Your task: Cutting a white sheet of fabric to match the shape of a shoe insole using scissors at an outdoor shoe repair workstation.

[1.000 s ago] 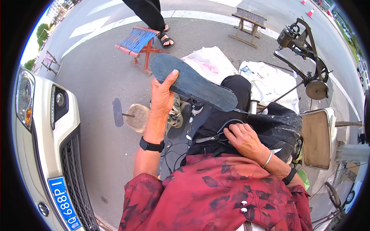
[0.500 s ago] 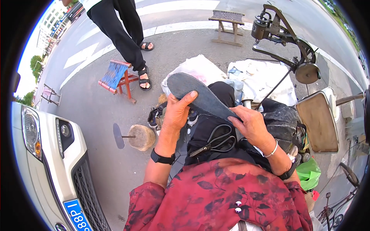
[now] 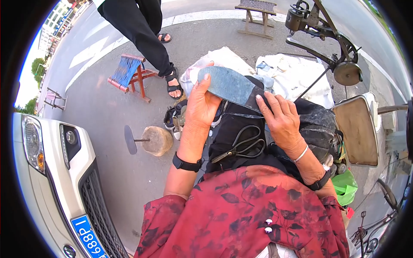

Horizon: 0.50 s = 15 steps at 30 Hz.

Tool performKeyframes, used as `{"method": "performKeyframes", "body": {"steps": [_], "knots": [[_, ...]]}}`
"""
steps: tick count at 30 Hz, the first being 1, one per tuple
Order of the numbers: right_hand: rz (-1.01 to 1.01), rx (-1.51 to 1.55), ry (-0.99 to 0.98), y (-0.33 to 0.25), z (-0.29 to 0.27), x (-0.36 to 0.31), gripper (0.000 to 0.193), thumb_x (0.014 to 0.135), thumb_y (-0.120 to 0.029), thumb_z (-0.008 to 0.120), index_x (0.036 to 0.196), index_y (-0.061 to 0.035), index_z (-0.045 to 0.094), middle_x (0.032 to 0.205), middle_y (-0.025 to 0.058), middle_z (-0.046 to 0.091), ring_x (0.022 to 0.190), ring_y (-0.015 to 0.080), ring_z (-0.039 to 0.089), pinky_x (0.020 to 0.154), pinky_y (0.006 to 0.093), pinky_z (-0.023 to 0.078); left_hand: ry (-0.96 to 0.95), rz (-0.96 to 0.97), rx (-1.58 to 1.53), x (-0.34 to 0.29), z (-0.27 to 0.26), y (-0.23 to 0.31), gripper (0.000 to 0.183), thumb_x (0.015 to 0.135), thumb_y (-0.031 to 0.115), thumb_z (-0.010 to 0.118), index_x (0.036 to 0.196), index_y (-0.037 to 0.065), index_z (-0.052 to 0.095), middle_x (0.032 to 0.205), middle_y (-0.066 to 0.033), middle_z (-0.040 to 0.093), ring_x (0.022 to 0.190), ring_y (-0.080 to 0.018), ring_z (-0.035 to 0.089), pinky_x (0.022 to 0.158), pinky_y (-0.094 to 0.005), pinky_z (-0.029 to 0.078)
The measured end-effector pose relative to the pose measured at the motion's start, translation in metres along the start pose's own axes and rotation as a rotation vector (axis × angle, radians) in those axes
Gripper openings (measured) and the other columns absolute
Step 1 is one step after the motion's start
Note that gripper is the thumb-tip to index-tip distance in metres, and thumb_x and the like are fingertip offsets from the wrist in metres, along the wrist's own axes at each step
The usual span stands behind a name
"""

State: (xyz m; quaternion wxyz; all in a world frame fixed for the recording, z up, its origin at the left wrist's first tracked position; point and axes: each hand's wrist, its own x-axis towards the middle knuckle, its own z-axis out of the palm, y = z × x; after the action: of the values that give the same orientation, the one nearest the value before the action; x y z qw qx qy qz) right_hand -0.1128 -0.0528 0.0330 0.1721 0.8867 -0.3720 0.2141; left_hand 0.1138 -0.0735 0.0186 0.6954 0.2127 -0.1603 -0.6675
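Above my lap I hold a blue-grey shoe insole [image 3: 228,85], tilted, its wide end to the left. A darker section covers its narrower right end. My left hand [image 3: 201,103] grips the wide end, with the thumb on the top face. At the dark end, my right hand [image 3: 280,122] has its fingers over the face and edge; its thumb is hidden. Black-handled scissors [image 3: 241,148] lie on my dark-trousered lap, below the insole. Shoes [image 3: 174,118] stand on the ground beyond my left forearm.
A pale block with an upright rod and flat plate [image 3: 157,141] stands left. A white car [image 3: 62,159] is close on that side. Ahead are a blue-strapped folding stool [image 3: 127,75], a standing person [image 3: 142,38] and white bags [image 3: 223,58]; a sewing machine [image 3: 327,51] is at right.
The insole has turned so its face looks lighter and its dark end shows. My right hand has shifted its fingers over that end. The standing person's near foot has moved slightly right.
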Motion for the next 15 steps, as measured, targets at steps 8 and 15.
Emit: {"method": "performKeyframes", "body": {"steps": [8, 15], "knots": [[0.135, 0.343, -0.126, -0.005, -0.008, 0.000, 0.058, 0.075, -0.028, 0.069, 0.128, -0.0100, 0.053, 0.119, 0.0115, 0.055, 0.109, 0.0289, 0.051, 0.092, 0.0391, 0.039, 0.053, -0.035, -0.091, 0.008, -0.037, 0.007, 0.037, 0.095, 0.002, 0.043, 0.131, -0.002, 0.043, 0.123, -0.0174, 0.055, 0.114, -0.0269, 0.056, 0.100, -0.0437, 0.045], [0.365, 0.516, -0.167, 0.008, 0.017, -0.002, 0.074, 0.073, -0.033, 0.075, 0.134, -0.0074, 0.043, 0.125, 0.0148, 0.050, 0.109, 0.0333, 0.050, 0.095, 0.0397, 0.039, 0.112, -0.071, -0.115, 0.015, -0.055, 0.001, 0.039, 0.095, 0.004, 0.043, 0.134, -0.001, 0.041, 0.130, -0.0161, 0.051, 0.122, -0.0283, 0.049, 0.105, -0.0463, 0.038]]}}
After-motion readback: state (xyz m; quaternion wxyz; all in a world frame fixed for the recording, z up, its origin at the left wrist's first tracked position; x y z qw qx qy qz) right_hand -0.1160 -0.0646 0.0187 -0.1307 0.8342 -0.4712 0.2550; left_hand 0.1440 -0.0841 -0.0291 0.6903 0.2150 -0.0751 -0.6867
